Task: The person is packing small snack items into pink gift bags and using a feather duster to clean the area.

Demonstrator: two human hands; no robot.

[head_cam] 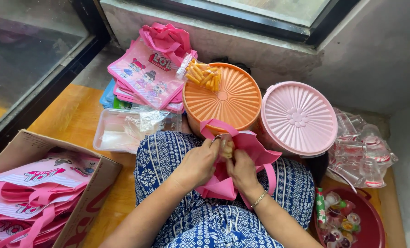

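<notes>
Hands are meeting over my lap — left hand (199, 161) and right hand (241, 169) both clenched on the pink bag (251, 148), near edge of the orange lid (222, 98) crowding them.

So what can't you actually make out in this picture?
- Inside of the pink bag, head view: hidden by the left hand and right hand.
- Contents of the orange tub and pink tub: lids cover them.
- Cardboard box: cut off by the left and bottom edges.
- Red bowl: cut off by the bottom edge.

Orange lid (223, 98), pink lid (299, 117), cardboard box (92, 193), red bowl (372, 225) of jelly cups.
</notes>
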